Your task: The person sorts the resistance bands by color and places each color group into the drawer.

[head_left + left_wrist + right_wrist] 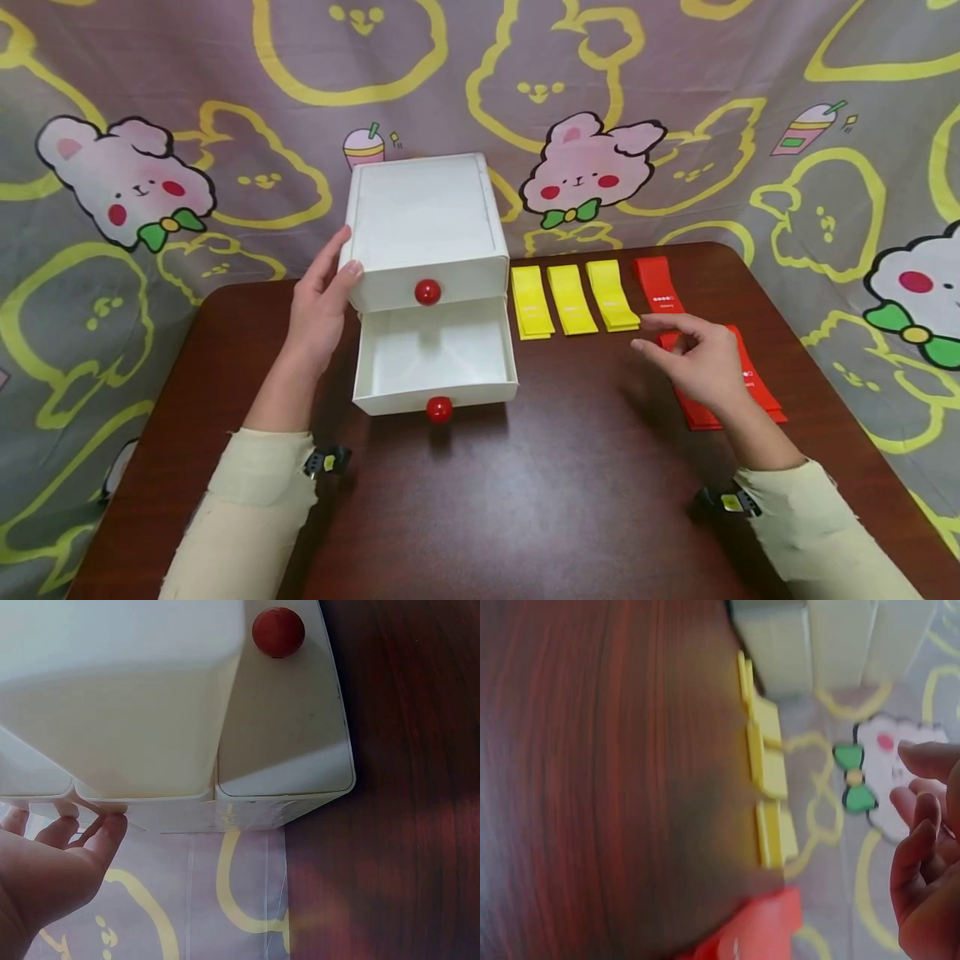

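A white two-drawer box [423, 208] stands on the table, its upper drawer closed. The lower drawer [435, 398] is pulled out, showing its bare white floor. Each drawer front carries a round red knob [427, 292]. My left hand [318, 312] rests against the box's left side, thumb at the front top corner; the left wrist view shows its fingertips [114, 825] at the box's edge. Above red folded strips [697, 408] with white print hovers my right hand [701, 358], thumb and forefinger apart, holding nothing. Its other fingers [915, 855] bend loosely in the right wrist view.
Three yellow folded strips [572, 300] lie in a row right of the box, with another red strip [660, 287] beyond them. The dark brown table [480, 508] meets a patterned cloth [247, 50] behind and at both sides.
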